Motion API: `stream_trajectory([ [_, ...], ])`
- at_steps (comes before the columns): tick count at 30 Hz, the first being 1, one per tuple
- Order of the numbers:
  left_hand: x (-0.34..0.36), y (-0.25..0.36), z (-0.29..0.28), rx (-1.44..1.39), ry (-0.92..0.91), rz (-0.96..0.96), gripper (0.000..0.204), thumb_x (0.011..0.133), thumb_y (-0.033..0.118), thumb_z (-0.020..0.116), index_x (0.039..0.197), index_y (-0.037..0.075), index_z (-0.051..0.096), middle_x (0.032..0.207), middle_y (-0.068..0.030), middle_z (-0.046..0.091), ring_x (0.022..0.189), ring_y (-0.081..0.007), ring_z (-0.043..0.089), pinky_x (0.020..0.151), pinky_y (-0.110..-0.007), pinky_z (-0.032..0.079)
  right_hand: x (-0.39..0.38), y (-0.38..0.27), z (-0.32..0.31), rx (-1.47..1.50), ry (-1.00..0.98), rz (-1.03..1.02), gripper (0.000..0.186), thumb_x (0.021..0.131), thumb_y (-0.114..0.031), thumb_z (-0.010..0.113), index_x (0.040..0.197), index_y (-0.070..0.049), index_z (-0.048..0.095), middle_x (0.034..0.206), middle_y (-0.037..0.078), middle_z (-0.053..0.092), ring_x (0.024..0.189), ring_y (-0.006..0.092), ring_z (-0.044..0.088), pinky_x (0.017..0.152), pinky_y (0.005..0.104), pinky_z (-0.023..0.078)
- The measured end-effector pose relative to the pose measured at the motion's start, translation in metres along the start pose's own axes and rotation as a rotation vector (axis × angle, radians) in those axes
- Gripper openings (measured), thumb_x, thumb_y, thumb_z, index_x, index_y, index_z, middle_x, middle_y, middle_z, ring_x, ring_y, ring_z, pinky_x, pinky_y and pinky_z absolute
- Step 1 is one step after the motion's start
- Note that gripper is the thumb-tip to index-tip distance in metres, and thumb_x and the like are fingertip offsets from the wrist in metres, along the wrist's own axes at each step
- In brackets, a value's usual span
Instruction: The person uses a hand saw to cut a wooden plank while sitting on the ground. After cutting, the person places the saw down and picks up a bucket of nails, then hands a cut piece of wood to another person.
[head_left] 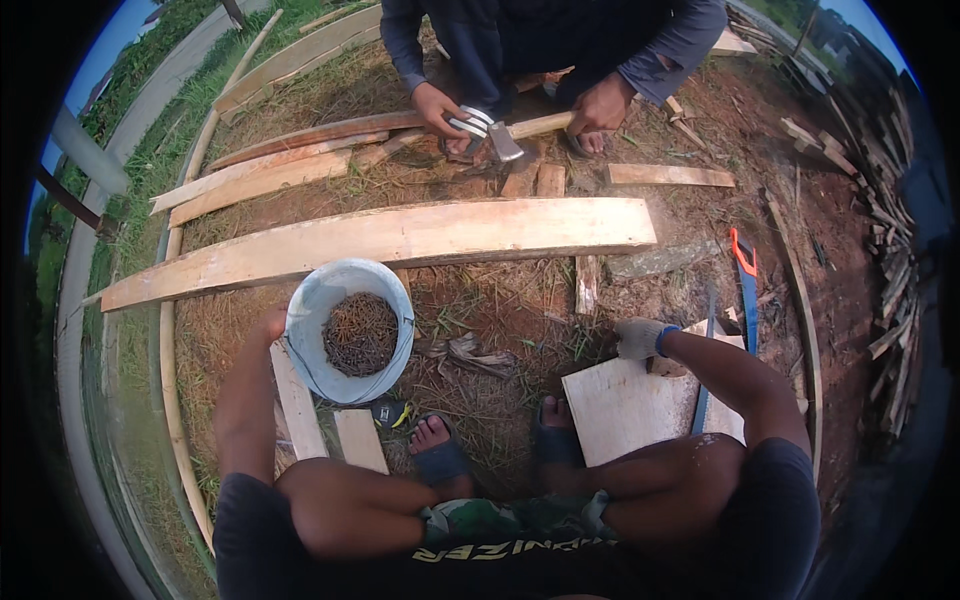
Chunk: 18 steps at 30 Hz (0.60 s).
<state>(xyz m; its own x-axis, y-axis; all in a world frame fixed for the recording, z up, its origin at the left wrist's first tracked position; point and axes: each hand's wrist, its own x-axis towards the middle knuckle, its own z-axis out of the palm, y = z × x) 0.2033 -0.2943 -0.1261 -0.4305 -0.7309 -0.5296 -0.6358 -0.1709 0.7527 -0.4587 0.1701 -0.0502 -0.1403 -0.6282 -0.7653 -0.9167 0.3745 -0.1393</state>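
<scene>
At the left rim of a pale blue bucket [302, 350] is my left hand [272, 324], closed against its side, fingers partly hidden. Many brown nails [360, 335] lie inside the bucket. My right hand [640, 338], in a light knitted glove with a blue cuff, is curled beside a small wood block [667, 367]; whatever is under its fingers is hidden. Below that hand lies a pale board [620, 410], with a saw blade [703, 390] across it. A black and yellow tape measure [391, 412] sits just below the bucket.
Opposite me a person crouches, one hand on a hatchet [507, 142] by its wooden handle, the other on a shiny metal piece [472, 122]. A long thick plank [400, 235] lies between us. At right are an orange-handled handsaw [746, 270] and stacked wood scraps [893, 270].
</scene>
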Motion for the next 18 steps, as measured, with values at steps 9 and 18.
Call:
stream_trajectory([
  [9,-0.009,-0.006,-0.06,-0.163,0.153,-0.173,0.056,0.106,0.049,0.06,0.138,0.004,0.069,0.13,-0.0125,0.074,0.111,-0.0233,0.071,0.097,-0.037,0.055,0.008,-0.022,0.001,-0.002,0.05,-0.071,0.044,0.089,-0.024,0.065,0.123,0.004,0.07,0.117,0.03,0.073,0.114,0.043,0.071,0.097,0.0497,0.056],
  [18,-0.051,0.101,0.018,-0.195,-0.189,-0.151,0.052,0.097,0.018,0.07,0.144,0.0,0.059,0.129,-0.0152,0.072,0.118,-0.0314,0.07,0.103,-0.047,0.056,0.002,-0.006,0.005,-0.002,0.039,-0.045,0.042,0.087,-0.023,0.064,0.118,0.005,0.072,0.116,0.031,0.073,0.115,0.0433,0.071,0.098,0.05,0.055],
])
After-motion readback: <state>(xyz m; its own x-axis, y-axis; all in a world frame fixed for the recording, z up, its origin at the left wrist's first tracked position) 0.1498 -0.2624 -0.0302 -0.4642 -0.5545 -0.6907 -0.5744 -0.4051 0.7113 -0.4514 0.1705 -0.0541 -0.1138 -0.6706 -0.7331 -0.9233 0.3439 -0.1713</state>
